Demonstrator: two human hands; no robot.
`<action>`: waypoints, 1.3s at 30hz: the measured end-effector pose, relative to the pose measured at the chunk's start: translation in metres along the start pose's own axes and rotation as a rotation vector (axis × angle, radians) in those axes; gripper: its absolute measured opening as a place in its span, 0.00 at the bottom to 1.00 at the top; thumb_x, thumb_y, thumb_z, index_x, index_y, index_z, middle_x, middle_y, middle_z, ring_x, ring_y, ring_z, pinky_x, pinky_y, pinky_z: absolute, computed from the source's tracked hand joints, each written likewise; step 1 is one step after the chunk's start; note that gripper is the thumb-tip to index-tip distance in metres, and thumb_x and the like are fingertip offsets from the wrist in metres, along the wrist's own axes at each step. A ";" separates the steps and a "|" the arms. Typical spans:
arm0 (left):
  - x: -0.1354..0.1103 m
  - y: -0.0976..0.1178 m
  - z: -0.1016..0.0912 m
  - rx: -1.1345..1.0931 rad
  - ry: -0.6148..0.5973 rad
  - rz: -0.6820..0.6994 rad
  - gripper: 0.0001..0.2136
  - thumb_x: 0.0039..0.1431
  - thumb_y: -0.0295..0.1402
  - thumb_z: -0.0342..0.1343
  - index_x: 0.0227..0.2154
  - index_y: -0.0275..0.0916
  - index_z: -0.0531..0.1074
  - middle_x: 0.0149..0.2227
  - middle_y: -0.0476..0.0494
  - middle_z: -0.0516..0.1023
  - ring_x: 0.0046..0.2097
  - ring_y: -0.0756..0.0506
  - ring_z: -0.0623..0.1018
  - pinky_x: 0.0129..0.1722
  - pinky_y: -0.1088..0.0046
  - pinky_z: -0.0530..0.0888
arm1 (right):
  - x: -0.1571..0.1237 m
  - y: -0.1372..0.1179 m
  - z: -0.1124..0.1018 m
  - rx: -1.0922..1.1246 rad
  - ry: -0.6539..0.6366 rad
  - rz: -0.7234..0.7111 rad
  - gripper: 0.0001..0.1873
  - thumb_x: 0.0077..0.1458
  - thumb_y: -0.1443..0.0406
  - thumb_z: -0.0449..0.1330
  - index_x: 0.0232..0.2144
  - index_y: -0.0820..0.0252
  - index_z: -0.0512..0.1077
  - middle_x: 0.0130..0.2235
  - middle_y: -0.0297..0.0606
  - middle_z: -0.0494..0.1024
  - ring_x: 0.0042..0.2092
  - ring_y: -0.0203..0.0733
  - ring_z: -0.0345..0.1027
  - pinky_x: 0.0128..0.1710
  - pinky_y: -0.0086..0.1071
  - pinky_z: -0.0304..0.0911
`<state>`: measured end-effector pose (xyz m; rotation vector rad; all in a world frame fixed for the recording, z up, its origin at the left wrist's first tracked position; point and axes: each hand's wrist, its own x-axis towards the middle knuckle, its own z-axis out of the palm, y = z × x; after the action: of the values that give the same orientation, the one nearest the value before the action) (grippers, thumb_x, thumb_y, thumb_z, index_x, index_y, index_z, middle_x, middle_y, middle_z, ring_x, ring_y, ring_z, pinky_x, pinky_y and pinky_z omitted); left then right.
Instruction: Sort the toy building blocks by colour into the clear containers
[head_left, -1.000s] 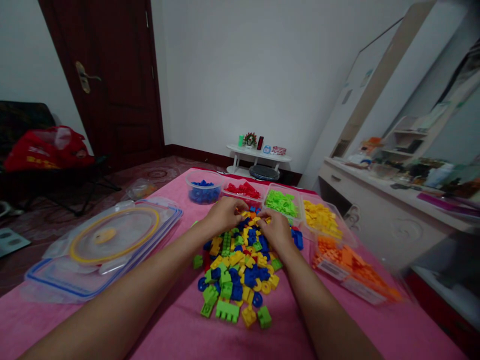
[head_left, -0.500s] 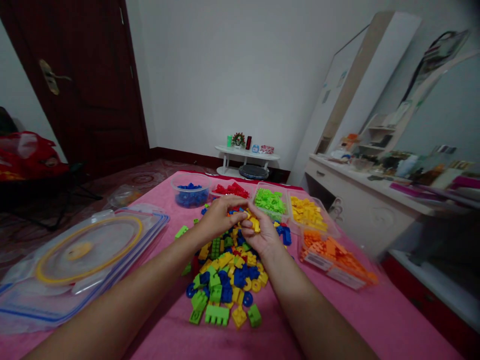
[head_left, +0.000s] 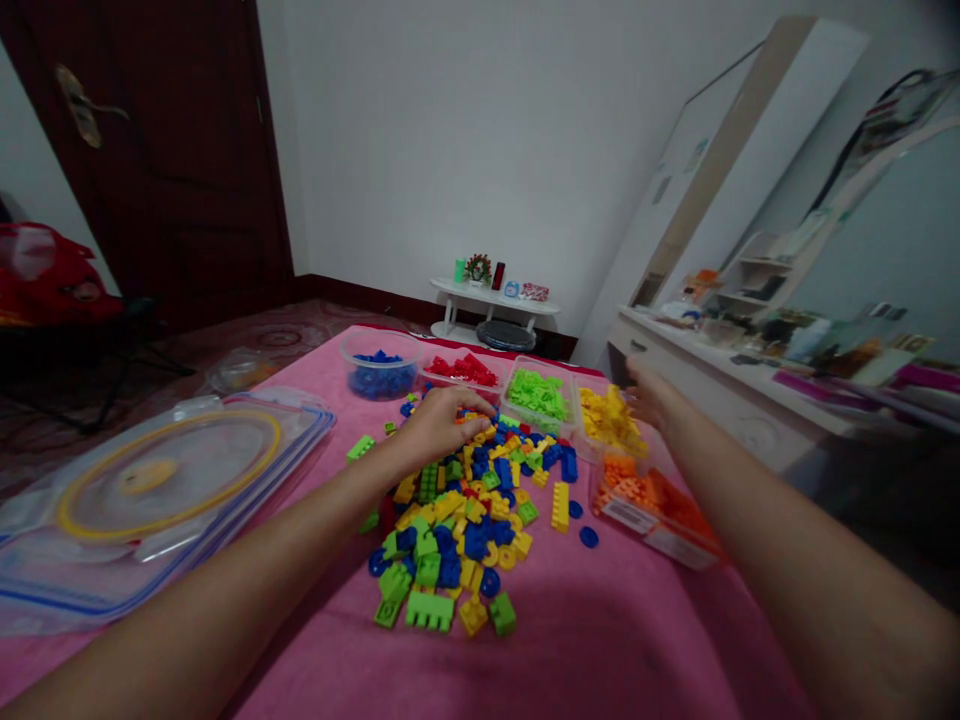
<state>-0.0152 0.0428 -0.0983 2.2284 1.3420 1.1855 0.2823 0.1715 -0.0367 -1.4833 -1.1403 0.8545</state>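
Observation:
My left hand [head_left: 441,425] reaches over the far part of a pile of mixed toy building bricks [head_left: 487,535], fingers bent and thumb apart, with bricks visible beneath the gap. Nothing shows held in it. The pile has green, yellow, blue and a few red pieces, some of them round. My right hand [head_left: 654,398], smeared by motion, is at the right rim of a clear container of yellow bricks [head_left: 609,420]. Its fingers look loosened, with yellow bricks beside them, some blurred as if dropping.
Around the pile stand a round tub of blue bricks [head_left: 381,375] and containers of red bricks [head_left: 463,370], light green bricks [head_left: 538,395] and orange bricks [head_left: 652,500]. Clear lids [head_left: 195,490] lie stacked at left on the pink cloth [head_left: 570,640]. A dresser [head_left: 720,390] stands at right.
My right hand has moved from beside my left hand, where it held yellow bricks, rightward to the yellow container. My left hand stays over the pile. The view has shifted slightly.

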 end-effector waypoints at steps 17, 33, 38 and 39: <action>0.004 -0.042 -0.022 0.008 0.142 -0.228 0.09 0.51 0.30 0.54 0.32 0.34 0.78 0.33 0.45 0.80 0.35 0.48 0.77 0.36 0.75 0.71 | -0.254 0.046 0.059 -0.751 -1.129 -1.417 0.22 0.58 0.58 0.50 0.55 0.48 0.61 0.62 0.37 0.58 0.64 0.47 0.43 0.61 0.52 0.35; -0.021 -0.093 -0.011 0.375 0.249 -0.450 0.15 0.55 0.37 0.51 0.41 0.38 0.76 0.43 0.39 0.77 0.48 0.43 0.73 0.49 0.69 0.66 | -0.176 0.046 0.112 -0.545 -0.450 -0.992 0.11 0.56 0.65 0.52 0.26 0.58 0.72 0.38 0.37 0.76 0.42 0.40 0.66 0.47 0.34 0.57; -0.022 -0.080 -0.007 0.358 0.121 -0.469 0.15 0.57 0.40 0.48 0.35 0.39 0.77 0.36 0.41 0.78 0.39 0.44 0.76 0.38 0.72 0.67 | -0.129 0.056 0.101 -0.732 -0.255 -0.847 0.13 0.56 0.61 0.52 0.37 0.61 0.73 0.44 0.43 0.74 0.48 0.44 0.64 0.50 0.35 0.55; -0.021 -0.077 -0.007 0.358 0.104 -0.471 0.16 0.58 0.41 0.47 0.32 0.39 0.77 0.33 0.42 0.78 0.36 0.45 0.76 0.36 0.73 0.67 | -0.124 0.058 0.100 -0.791 -0.244 -0.824 0.15 0.56 0.59 0.52 0.40 0.61 0.72 0.45 0.44 0.74 0.49 0.45 0.64 0.49 0.35 0.55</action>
<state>-0.0715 0.0646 -0.1509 1.9051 2.1134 0.9541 0.1656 0.0821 -0.1212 -1.2909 -2.2184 -0.0271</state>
